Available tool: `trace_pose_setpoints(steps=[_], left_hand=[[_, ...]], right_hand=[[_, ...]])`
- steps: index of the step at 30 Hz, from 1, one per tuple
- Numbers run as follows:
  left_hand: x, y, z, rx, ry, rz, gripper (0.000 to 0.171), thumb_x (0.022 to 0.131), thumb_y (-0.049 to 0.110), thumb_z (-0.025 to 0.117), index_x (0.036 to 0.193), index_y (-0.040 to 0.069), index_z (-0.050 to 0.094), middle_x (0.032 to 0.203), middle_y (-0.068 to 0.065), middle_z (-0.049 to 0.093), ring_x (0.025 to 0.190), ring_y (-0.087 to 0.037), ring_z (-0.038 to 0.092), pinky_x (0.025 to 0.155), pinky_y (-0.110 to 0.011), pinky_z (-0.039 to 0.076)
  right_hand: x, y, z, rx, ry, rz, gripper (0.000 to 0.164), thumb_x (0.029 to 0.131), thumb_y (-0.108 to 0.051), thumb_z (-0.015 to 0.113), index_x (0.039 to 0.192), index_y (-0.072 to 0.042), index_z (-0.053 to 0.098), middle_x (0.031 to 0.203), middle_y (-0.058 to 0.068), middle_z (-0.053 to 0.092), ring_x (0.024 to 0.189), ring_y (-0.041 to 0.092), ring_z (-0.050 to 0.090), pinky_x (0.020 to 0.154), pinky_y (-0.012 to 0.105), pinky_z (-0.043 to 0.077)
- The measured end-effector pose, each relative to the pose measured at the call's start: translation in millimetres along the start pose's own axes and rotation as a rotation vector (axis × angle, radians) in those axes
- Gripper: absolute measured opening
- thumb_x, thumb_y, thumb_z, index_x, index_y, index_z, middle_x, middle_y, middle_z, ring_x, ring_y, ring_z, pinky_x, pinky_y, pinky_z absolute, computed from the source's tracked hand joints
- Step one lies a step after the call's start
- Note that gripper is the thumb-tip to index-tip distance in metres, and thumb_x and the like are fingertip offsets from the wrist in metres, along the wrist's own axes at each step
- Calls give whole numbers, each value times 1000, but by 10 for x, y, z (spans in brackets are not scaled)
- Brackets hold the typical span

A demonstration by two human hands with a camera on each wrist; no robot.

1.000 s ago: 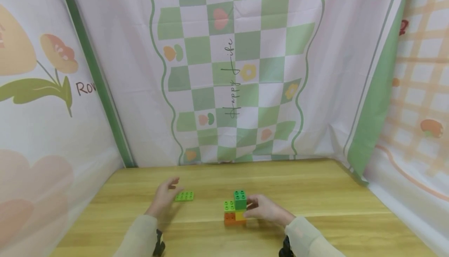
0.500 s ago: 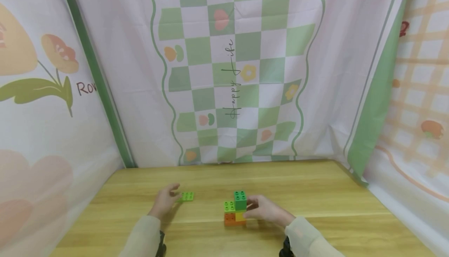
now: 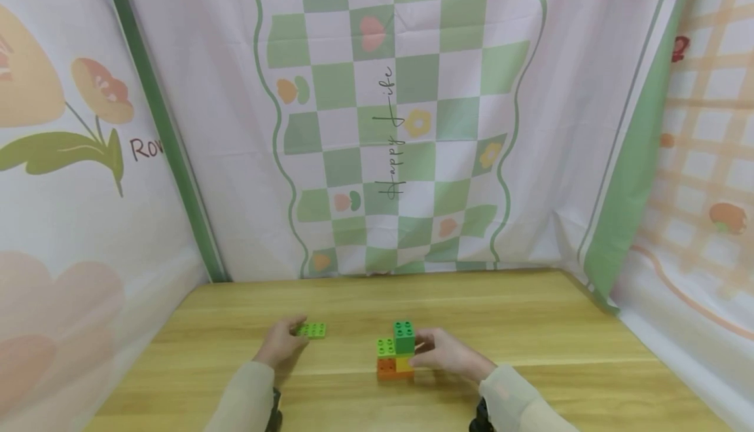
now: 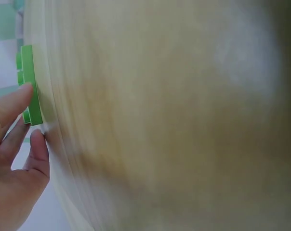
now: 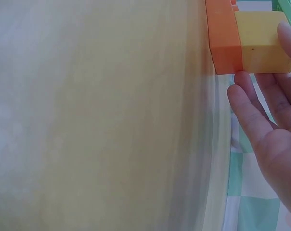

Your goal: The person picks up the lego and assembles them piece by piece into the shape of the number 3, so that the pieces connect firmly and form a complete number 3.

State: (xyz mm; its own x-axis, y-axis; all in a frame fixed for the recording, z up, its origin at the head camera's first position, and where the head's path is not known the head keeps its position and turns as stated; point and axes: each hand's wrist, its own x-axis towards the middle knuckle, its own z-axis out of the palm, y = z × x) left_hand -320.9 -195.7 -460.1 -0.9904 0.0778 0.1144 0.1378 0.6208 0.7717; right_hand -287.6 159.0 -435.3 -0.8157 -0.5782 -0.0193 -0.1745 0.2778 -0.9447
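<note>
Head view: a printed cloth (image 3: 389,124) with green and white checks and the words "Happy Life" fills the back, hanging behind a wood-grain worktop (image 3: 353,301). Over the worktop's near edge reach two pale sleeves (image 3: 521,399), one on each arm. The right hand (image 3: 450,353) grasps the right side of a stack of building bricks (image 3: 396,353), its thumb laid against one brick and its fingers on the far side. The left hand (image 3: 281,340) is ungripped, its fingers and thumb parted around the left end of a lime-green plate brick (image 3: 315,331), which lies flat on the worktop, studs up, to the left of the stack and well apart from it. In the left wrist view one fingertip overlaps the studs, though from that angle I cannot be sure it touches them. Within the stack, an orange brick (image 5: 225,38) forms the base; on its right part sits a smaller yellow brick (image 5: 258,38), the one under the right thumb. Above are a lime-green brick (image 3: 385,347) and, rising highest at the right, a dark green brick (image 3: 404,338) with four studs on top.
</note>
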Motion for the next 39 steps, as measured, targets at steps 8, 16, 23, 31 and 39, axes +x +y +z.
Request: trace_pose_setpoints(steps=[8, 16, 23, 31, 39], left_hand=[[-19, 20, -9, 30, 17, 33, 47, 75, -6, 66, 120, -8, 53, 123, -26, 52, 112, -44, 47, 93, -54, 37], [-24, 25, -3, 26, 19, 23, 45, 76, -2, 68, 119, -7, 55, 121, -24, 54, 109, -42, 50, 92, -53, 39], [0, 27, 13, 42, 23, -11, 46, 78, 5, 69, 121, -1, 56, 119, -19, 57, 104, -36, 53, 88, -50, 43], [23, 87, 17, -6, 10, -18, 47, 79, 8, 69, 123, -3, 54, 121, -20, 56, 105, -34, 53, 88, -49, 44], [42, 208, 40, -126, -19, -46, 49, 81, 9, 66, 125, -5, 51, 120, -20, 55, 101, -29, 55, 87, -45, 45]], right_hand=[[14, 19, -2, -1, -2, 22, 38, 84, -14, 67, 117, 0, 57, 110, 7, 59, 99, 25, 56, 84, 42, 47], [2, 12, -1, -14, 3, 5, 38, 84, -12, 67, 118, 2, 56, 111, 8, 59, 99, 27, 56, 84, 42, 48], [10, 27, -6, -25, 4, -3, 39, 83, -13, 67, 117, 2, 56, 111, 9, 59, 99, 27, 56, 84, 42, 48], [21, 50, -18, -12, -3, 1, 39, 83, -14, 68, 117, 1, 57, 110, 8, 60, 98, 25, 56, 84, 39, 48], [24, 45, -18, -5, -9, 2, 38, 84, -15, 68, 117, 1, 57, 109, 8, 60, 98, 25, 56, 84, 39, 48]])
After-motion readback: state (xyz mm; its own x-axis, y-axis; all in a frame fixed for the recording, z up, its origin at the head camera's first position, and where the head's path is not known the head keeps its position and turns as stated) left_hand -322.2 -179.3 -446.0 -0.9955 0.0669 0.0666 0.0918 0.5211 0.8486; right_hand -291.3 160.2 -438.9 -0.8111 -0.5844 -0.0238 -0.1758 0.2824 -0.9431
